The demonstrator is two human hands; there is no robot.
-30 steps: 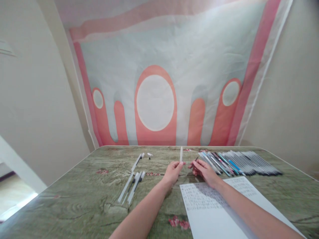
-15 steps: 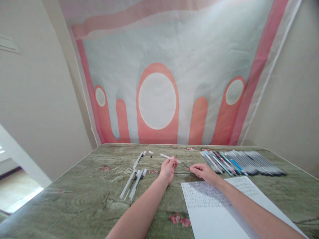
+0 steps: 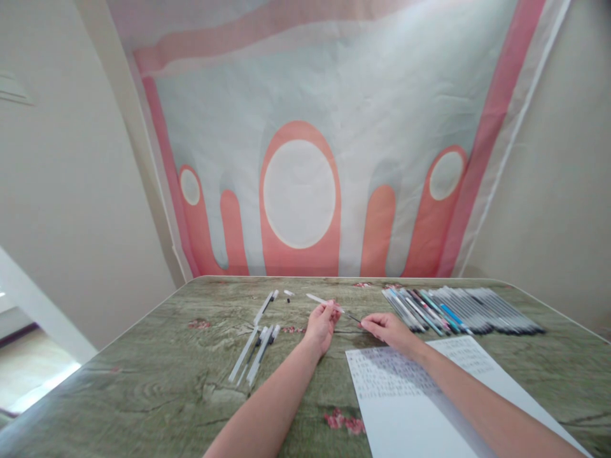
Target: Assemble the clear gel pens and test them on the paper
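Note:
My left hand (image 3: 321, 326) is closed around a whitish translucent pen barrel (image 3: 315, 298), which sticks out past the fingers toward the back left. Facing it from the other side, my right hand (image 3: 389, 330) pinches a thin dark pen refill (image 3: 352, 317). The refill lines up with the barrel's near end by my left fingers; whether its tip is inside I cannot tell. To the left of my left hand lie loose pen parts: whitish barrels (image 3: 243, 353) and a separate barrel (image 3: 263, 308). A small white cap (image 3: 289, 293) and a tiny black piece (image 3: 288, 301) rest behind.
At the back right, a long row of pens (image 3: 458, 310) lies side by side, some coloured. Under my right forearm is a white sheet (image 3: 405, 420) with handwritten lines. The wood-patterned table (image 3: 157, 381) meets a pink and grey backdrop (image 3: 353, 210) at its far edge.
My right hand has come slightly closer to my left, and less of the refill shows between them. The left hand stays put; the view has shifted a little.

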